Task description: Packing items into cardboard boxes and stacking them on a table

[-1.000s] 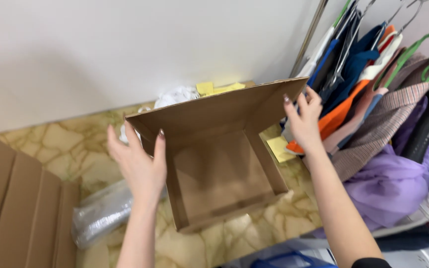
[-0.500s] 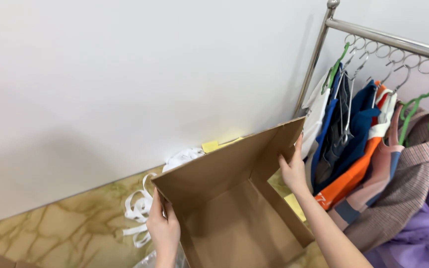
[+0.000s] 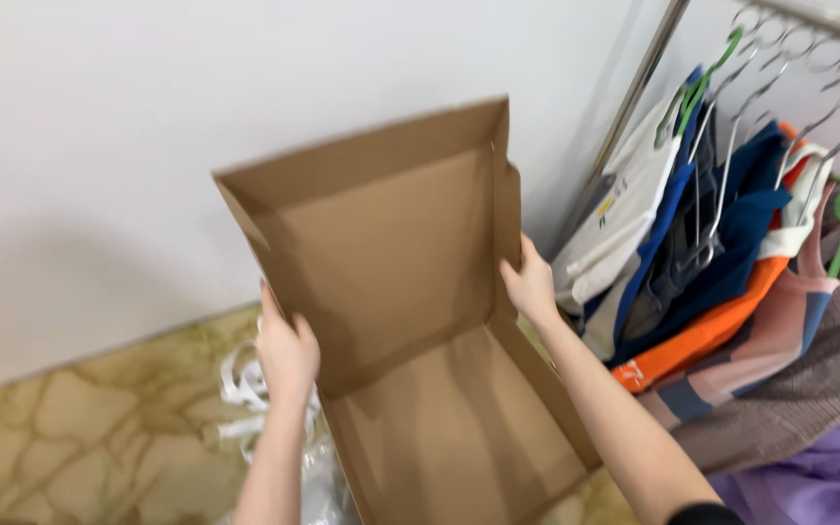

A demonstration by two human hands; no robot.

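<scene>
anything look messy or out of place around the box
Yes: white straps and clear plastic lie loose on the marbled floor beside the left hand. The cardboard box looks undamaged.

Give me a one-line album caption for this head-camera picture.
Two bare hands, left hand and right hand, hold an open cardboard box beside a clothes rack.

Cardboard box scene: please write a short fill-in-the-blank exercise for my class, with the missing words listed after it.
1. Both hands hold an open box made of brown ____.
2. The left hand grips the box's left edge; the right hand grips its ____ edge.
3. The clothes to the right hang on a metal ____.
4. The wall behind the box is ____.

Missing words: cardboard; right; rail; white
</scene>
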